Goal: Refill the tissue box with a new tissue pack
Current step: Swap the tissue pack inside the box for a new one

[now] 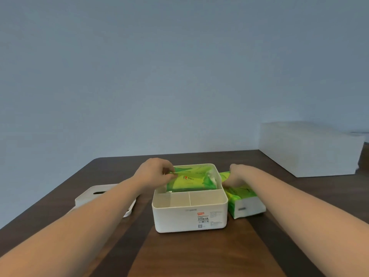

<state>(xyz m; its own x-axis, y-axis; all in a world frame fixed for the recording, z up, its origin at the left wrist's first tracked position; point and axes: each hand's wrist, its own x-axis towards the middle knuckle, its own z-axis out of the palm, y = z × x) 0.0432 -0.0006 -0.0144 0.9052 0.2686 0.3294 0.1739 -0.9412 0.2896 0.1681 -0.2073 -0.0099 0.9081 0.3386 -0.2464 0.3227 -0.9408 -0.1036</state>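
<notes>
Here the white tissue box (189, 212) stands open-topped near the middle of the dark wooden table (191, 252), its labelled front wall facing the camera. Inside, a partition running left to right splits it: the near strip is further divided into two small compartments, and the far, larger compartment holds a green tissue pack (189, 181). That pack lies with its long axis left to right, parallel to the partition, its printed top face tilted up toward the camera and its left end raised above the rim. The left hand (154, 172) is at that raised left end, thumb and fingers pinched closed on the green wrapper just over the box's left wall. A second green tissue pack (242, 196) lies on the table just beside the box's right wall, its long axis running from the far left toward the near right, so that its white end panel points toward the camera and slightly right. The right hand (237, 174) rests on the far end of this second pack, fingers curled down over it and touching the wrapper; whether they actually clasp it cannot be told from this angle. On the table to the left of the box, partly hidden under the left forearm, lies the white lid (93, 194) with a dark slot in its top. A large white container (309, 150) sits well apart at the far right edge of the table, against a plain grey-blue wall (159, 76).
</notes>
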